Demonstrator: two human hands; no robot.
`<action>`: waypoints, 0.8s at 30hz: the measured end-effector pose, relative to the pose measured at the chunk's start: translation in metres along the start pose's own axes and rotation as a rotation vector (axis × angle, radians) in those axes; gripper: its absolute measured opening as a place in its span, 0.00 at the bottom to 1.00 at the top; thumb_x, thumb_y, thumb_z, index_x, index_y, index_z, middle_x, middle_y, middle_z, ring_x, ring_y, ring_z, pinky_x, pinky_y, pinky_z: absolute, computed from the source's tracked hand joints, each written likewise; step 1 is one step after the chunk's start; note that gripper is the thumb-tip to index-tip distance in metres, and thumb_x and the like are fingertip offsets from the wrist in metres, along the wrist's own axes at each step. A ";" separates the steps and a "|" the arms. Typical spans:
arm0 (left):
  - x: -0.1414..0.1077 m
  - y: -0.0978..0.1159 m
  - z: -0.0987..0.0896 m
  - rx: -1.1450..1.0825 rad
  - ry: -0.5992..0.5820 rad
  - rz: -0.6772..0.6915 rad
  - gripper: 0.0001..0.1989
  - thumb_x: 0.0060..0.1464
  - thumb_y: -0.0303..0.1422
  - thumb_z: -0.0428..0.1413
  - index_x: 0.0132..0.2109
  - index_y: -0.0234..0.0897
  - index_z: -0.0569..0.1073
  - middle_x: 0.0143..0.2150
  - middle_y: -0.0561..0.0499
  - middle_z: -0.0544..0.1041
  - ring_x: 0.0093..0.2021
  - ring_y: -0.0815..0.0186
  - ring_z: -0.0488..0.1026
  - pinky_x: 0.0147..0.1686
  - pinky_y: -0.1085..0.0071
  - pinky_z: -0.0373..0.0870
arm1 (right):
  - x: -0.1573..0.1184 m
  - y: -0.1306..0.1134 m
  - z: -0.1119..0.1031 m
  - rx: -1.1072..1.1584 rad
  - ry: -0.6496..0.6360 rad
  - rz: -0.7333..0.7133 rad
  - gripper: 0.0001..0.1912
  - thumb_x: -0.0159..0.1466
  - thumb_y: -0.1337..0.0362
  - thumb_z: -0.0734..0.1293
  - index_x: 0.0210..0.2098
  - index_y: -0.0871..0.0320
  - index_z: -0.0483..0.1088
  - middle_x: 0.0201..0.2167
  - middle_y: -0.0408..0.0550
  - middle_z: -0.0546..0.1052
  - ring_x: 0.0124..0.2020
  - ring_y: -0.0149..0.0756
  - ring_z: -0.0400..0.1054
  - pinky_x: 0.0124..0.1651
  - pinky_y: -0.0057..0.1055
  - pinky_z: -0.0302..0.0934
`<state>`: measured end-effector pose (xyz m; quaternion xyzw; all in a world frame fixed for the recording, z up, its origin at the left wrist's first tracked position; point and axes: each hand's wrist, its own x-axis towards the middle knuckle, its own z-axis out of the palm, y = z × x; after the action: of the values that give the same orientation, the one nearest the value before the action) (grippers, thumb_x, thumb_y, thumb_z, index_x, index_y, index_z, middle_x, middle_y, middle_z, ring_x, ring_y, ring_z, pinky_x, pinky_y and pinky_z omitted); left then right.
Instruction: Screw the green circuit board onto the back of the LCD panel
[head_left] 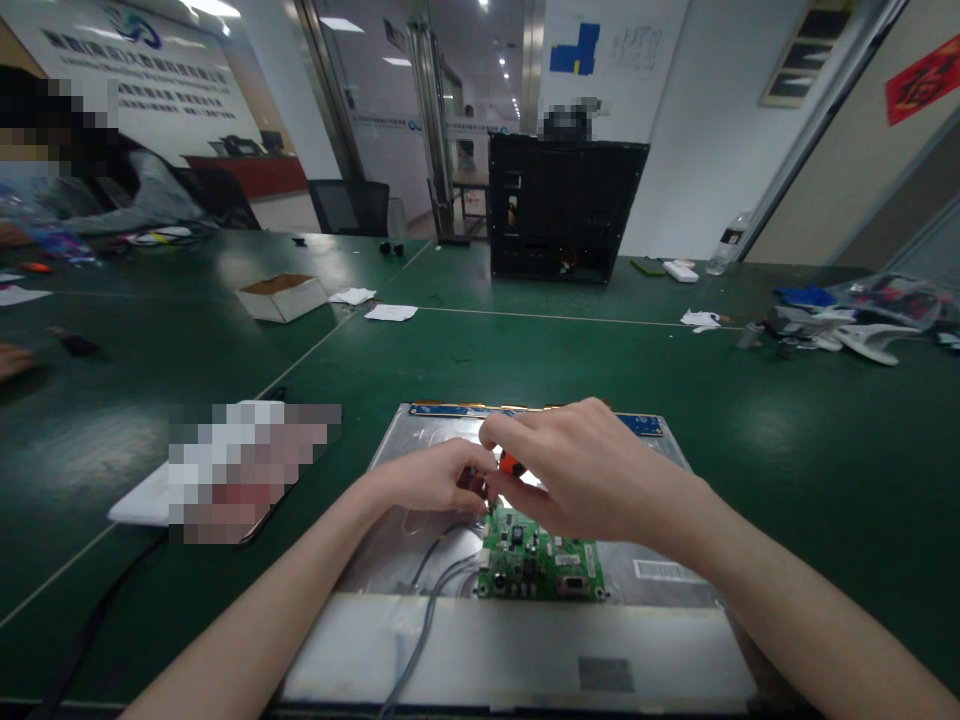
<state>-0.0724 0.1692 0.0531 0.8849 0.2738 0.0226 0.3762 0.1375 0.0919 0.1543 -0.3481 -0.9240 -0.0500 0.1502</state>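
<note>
My right hand [592, 470] is closed around a screwdriver [512, 464], of which an orange and black piece of handle shows between the fingers. Its tip is hidden near the upper left corner of the green circuit board [536, 560]. My left hand [442, 475] meets it there, fingers bent and pinched together close to that corner; what they hold, if anything, is hidden. The board lies on the silver metal back of a display panel [622, 625]. Grey cables [429, 625] run from the board's left side over the panel's near edge.
A blue circuit strip [645, 426] lines the panel's far edge. Left of the panel lies a white pad with a blurred phone-like item [259, 480]. Farther off are an open box [281, 298], a standing black monitor housing [566, 210], a bottle [726, 245] and a person [142, 190] at left.
</note>
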 end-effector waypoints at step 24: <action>-0.001 0.000 0.000 0.026 -0.003 -0.047 0.08 0.53 0.33 0.57 0.39 0.36 0.77 0.34 0.50 0.76 0.34 0.61 0.71 0.34 0.70 0.65 | -0.001 0.000 -0.004 0.062 -0.046 -0.002 0.06 0.66 0.65 0.60 0.41 0.57 0.66 0.34 0.44 0.76 0.25 0.30 0.62 0.24 0.32 0.39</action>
<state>-0.0733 0.1683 0.0532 0.8830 0.2942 0.0088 0.3655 0.1398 0.0904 0.1579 -0.3433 -0.9287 -0.0134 0.1399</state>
